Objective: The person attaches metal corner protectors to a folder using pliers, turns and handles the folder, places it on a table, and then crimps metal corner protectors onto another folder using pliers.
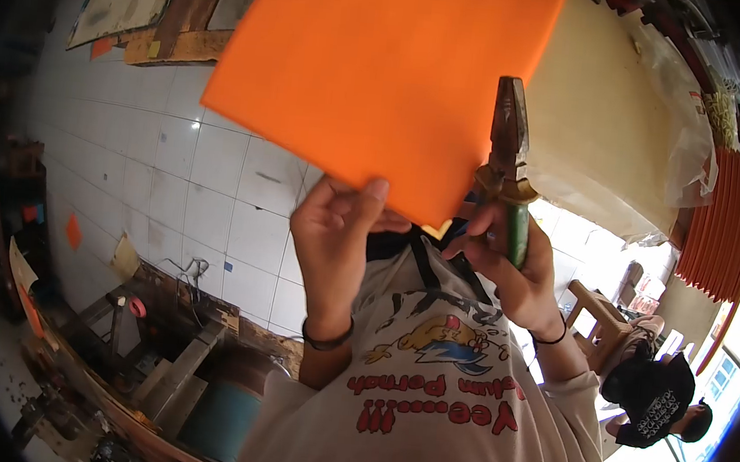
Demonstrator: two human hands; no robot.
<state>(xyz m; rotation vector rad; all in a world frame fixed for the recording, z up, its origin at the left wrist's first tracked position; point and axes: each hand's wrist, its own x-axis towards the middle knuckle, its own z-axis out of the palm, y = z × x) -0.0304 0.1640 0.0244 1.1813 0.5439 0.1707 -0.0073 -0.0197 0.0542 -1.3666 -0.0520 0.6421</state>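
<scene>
A flat orange sheet (375,73) with a smooth surface spreads across the upper middle of the view. My left hand (335,228) pinches its lower edge, thumb on top and fingers underneath. At the sheet's bottom corner shows a small pale yellow V-shaped edge (437,230). My right hand (516,270) is closed round the green handle of a pair of pliers (510,142). The worn, rusty jaws point up beside the sheet's right edge. Some right-hand fingers are close to the yellow corner; whether they touch it I cannot tell.
A pale yellowish table surface (618,112) lies at the upper right, with clear plastic (693,162) along its edge. Reddish-orange folded sheets (722,227) are stacked at right. A person in black (651,392) is near a wooden stool (596,312). Machinery (181,382) stands at lower left.
</scene>
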